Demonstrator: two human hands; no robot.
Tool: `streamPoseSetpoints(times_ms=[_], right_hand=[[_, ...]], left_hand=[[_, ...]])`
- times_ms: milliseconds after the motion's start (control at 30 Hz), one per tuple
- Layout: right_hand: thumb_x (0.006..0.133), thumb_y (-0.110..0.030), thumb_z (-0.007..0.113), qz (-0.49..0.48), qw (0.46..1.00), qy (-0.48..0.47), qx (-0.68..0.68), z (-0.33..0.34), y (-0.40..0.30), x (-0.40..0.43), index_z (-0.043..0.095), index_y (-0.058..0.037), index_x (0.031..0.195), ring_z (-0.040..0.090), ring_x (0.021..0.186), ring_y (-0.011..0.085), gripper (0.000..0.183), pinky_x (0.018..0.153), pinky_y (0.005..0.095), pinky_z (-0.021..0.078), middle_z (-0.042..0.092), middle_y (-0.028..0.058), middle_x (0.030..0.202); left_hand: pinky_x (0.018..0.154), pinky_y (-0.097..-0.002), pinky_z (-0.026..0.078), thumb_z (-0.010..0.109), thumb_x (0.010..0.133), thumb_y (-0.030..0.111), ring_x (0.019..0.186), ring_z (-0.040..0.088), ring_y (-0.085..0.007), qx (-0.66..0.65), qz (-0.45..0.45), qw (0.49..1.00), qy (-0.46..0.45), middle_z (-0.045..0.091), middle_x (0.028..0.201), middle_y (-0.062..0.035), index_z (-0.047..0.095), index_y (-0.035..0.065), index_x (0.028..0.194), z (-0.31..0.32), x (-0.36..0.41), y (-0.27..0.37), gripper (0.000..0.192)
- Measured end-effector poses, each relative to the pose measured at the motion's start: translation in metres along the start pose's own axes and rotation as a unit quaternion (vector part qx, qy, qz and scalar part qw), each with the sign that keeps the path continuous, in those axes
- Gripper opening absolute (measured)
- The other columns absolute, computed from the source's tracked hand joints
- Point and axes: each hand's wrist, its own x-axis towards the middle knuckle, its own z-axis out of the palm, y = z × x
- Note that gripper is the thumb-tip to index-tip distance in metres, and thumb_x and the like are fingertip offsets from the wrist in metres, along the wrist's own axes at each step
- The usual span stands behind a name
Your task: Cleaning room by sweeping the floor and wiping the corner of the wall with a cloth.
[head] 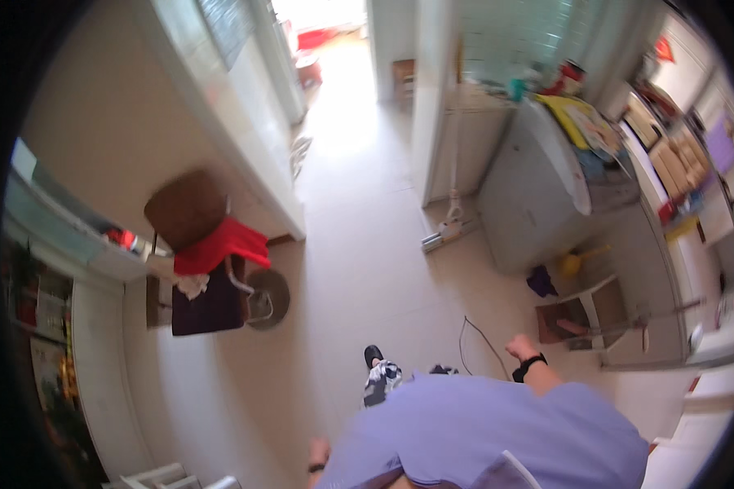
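My right hand (522, 347), with a black band at the wrist, hangs out to my right above the floor, its fingers curled. A thin dark cable (486, 339) passes close beside it; whether the two touch cannot be told. Low in the picture, my left hand (319, 450) hangs beside my torso, blurred and partly cut off by the shirt, with a dark band at its wrist. Nothing is plainly visible in it. Between the hands, a dark slipper (373, 354) shows on one foot below patterned trousers.
A chair (186, 211) with a red cloth (223, 247) stands at the left near a round bin (278, 299). A flat mop (449, 235) leans by the doorway. At the right are a grey cabinet (520, 208), a purple cloth (541, 281) and an open box (608, 302).
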Motion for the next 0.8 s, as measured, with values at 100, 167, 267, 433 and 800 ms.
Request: streamPoseSetpoints(times_ms=[100, 167, 267, 433, 800], right_hand=[[0.067, -0.026, 0.061, -0.059, 0.990, -0.038, -0.119, 0.015, 0.038, 0.056, 0.066, -0.0022, 0.086, 0.058, 0.092, 0.0364, 0.030, 0.078, 0.0379, 0.0476, 0.062, 0.0202, 0.094], [0.067, -0.027, 0.062, 0.120, 0.990, -0.024, 0.064, 0.003, 0.007, 0.054, 0.065, -0.0017, 0.087, 0.059, 0.092, 0.0354, 0.032, 0.079, 0.0371, 0.0474, 0.062, 0.0196, 0.095], [0.071, -0.014, 0.067, 0.098, 0.979, -0.028, 0.177, -0.002, -0.047, 0.099, 0.060, 0.0032, 0.083, 0.056, 0.063, 0.0256, 0.022, 0.049, 0.0407, 0.0439, 0.060, 0.0167, 0.076], [0.070, -0.013, 0.065, 0.043, 0.984, -0.026, 0.173, -0.067, -0.172, 0.199, 0.062, 0.0023, 0.078, 0.051, 0.057, 0.0213, 0.018, 0.049, 0.0379, 0.0423, 0.059, 0.0131, 0.068], [0.069, -0.030, 0.060, -0.200, 0.968, 0.063, 0.135, -0.341, -0.615, 0.413, 0.060, -0.0029, 0.107, 0.056, 0.102, 0.0303, 0.047, 0.088, 0.0358, 0.0443, 0.060, 0.0180, 0.107]], left_hand=[[0.075, -0.0405, 0.047, 0.060, 0.073, 0.037, 0.084, 0.061, -0.0342, -0.023, 0.050, 0.998, 0.016, 0.063, 0.090, -0.0228, 0.060, -0.0027, 0.090, -0.045, 0.075, 0.113, 0.043], [0.078, -0.0394, 0.047, 0.060, 0.074, 0.034, 0.088, 0.060, -0.0319, 0.030, 0.117, 0.992, 0.040, 0.063, 0.089, -0.0197, 0.061, -0.0009, 0.090, -0.090, 0.076, 0.248, 0.038], [0.078, -0.0384, 0.047, 0.060, 0.074, 0.033, 0.087, 0.060, -0.0311, 0.005, 0.185, 0.981, 0.066, 0.063, 0.090, -0.0187, 0.061, -0.0006, 0.091, -0.130, 0.136, 0.362, 0.037], [0.079, -0.0382, 0.047, 0.061, 0.074, 0.031, 0.088, 0.060, -0.0308, -0.008, 0.249, 0.968, 0.039, 0.063, 0.093, -0.0185, 0.061, -0.0007, 0.091, -0.131, 0.207, 0.550, 0.036], [0.076, -0.0413, 0.047, 0.058, 0.074, 0.035, 0.086, 0.060, -0.0342, 0.252, 0.144, 0.948, -0.128, 0.064, 0.089, -0.0186, 0.063, 0.0025, 0.090, -0.148, 0.314, 0.662, 0.037]])
